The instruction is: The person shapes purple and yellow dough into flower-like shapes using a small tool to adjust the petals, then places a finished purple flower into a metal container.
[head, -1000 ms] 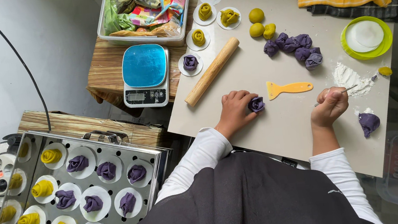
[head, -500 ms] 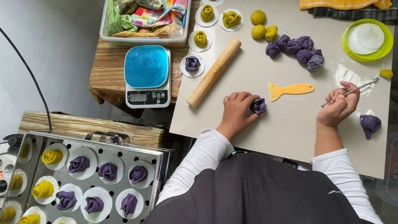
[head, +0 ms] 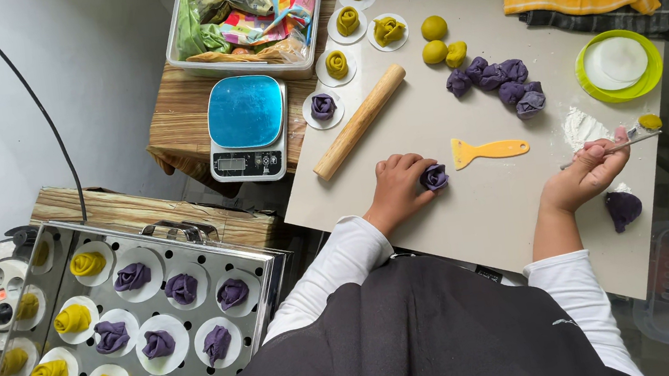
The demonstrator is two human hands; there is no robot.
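My left hand [head: 397,190] rests on the pale work board [head: 517,217] and grips a small purple rose-shaped dough piece [head: 434,176]. My right hand [head: 587,177] holds a thin stick [head: 612,147] pointing right, toward a small pile of white flour [head: 582,129]. A purple dough lump [head: 624,208] lies just right of that hand. A yellow plastic scraper [head: 490,149] lies between my hands.
A wooden rolling pin [head: 360,122], purple dough pieces [head: 498,84], yellow dough balls [head: 439,41] and shaped rolls on paper rounds [head: 347,42] lie farther up the board. A blue kitchen scale [head: 246,127], a green lid [head: 619,65] and a steel tray of finished rolls [head: 133,315] surround it.
My right hand has lifted and shifted right, the stick now reaching toward the flour. My left hand stays on the purple rose.
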